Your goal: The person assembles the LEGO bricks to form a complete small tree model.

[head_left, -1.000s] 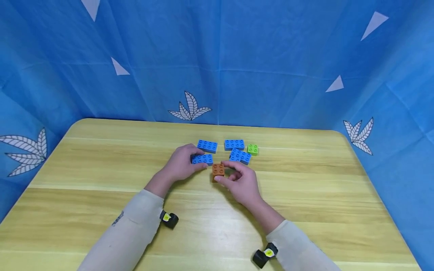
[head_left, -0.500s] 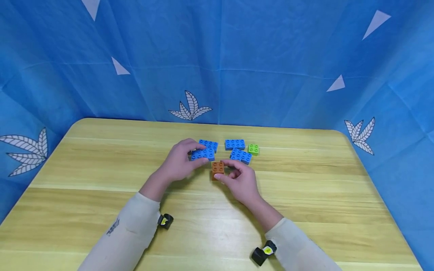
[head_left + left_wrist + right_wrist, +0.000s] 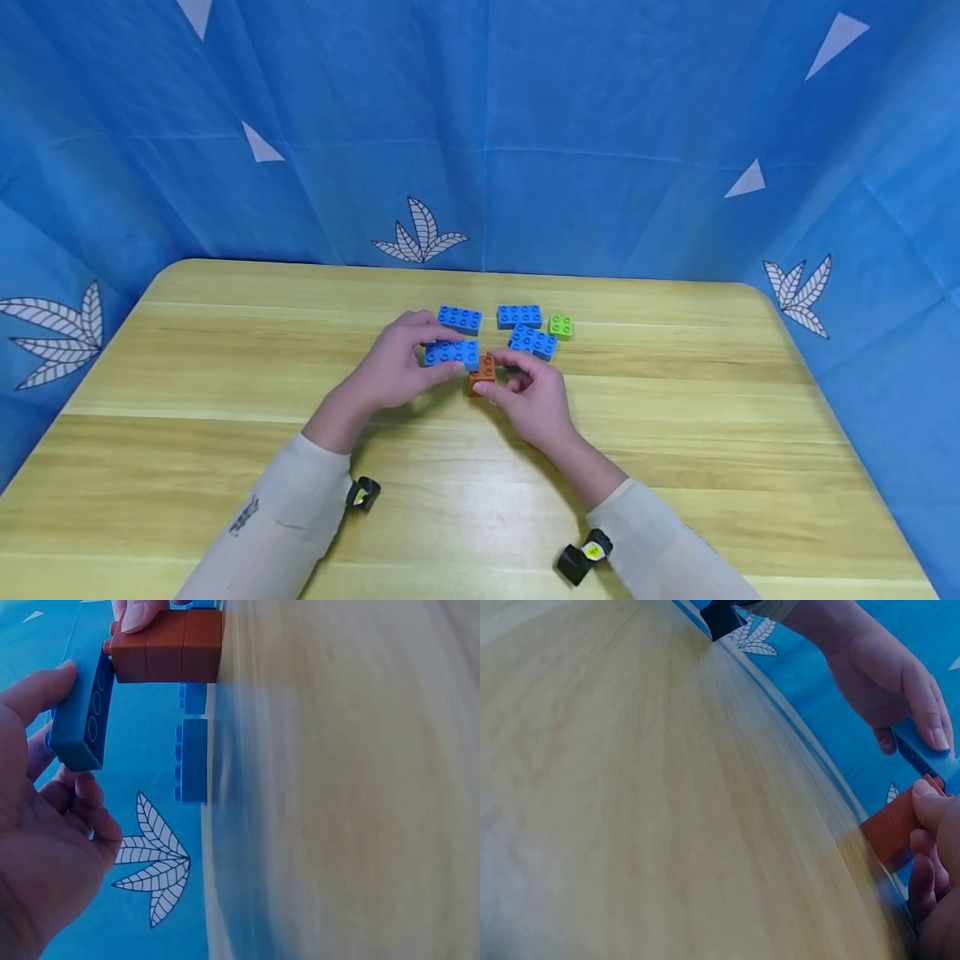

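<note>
The left hand (image 3: 397,363) pinches the blue brick (image 3: 452,356) by its long sides, thumb on the near one and fingers on the far one, parted no wider than the brick itself; the brick is held above the surface (image 3: 675,433), slightly tilted, one end over the brown stack (image 3: 486,380), though whether it touches the studs I cannot tell; the right hand (image 3: 536,400) grips that stack near its top, thumb at the near face and a finger behind; the stack, three bricks in one upright column, appears to stand on the surface; all look like moulded plastic, so probably light, stiff and hard to break, the smooth walls perhaps a little slippery; the long flat sides should be the best hold on the blue brick, since they leave studs and underside uncovered; the stack, taller than wide, could tip under a sideways push, so opposite faces seem the place to steady it; three other blue bricks (image 3: 460,320) and a green brick (image 3: 561,327) lie beyond.
</note>
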### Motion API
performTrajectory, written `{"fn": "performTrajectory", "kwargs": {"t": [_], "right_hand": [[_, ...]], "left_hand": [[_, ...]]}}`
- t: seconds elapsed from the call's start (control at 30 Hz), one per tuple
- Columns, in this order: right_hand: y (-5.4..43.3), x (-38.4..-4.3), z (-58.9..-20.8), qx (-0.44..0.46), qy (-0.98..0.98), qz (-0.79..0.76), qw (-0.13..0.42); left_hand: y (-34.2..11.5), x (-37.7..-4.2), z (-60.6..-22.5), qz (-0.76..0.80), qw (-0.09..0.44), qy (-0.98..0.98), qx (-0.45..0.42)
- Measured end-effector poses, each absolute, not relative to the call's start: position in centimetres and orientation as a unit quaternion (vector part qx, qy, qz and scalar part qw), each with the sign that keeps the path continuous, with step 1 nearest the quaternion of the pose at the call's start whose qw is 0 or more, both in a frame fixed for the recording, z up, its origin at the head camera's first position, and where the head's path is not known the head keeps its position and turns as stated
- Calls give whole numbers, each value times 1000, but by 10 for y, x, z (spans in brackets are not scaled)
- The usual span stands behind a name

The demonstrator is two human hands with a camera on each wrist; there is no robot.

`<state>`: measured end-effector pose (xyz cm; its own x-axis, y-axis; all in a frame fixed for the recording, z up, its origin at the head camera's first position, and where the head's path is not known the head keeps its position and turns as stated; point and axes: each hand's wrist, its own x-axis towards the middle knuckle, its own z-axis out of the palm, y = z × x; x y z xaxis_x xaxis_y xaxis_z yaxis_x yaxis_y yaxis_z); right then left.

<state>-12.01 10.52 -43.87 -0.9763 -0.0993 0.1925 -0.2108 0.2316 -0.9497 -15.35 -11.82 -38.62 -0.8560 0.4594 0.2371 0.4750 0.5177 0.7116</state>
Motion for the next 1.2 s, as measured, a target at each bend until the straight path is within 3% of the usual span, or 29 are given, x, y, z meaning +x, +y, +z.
{"fn": "performTrajectory", "kwargs": {"t": [1.2], "right_hand": [[106, -122, -441, 108, -786, 607, 49]], "left_hand": [[-115, -152, -386, -398, 2, -873, -283]]}}
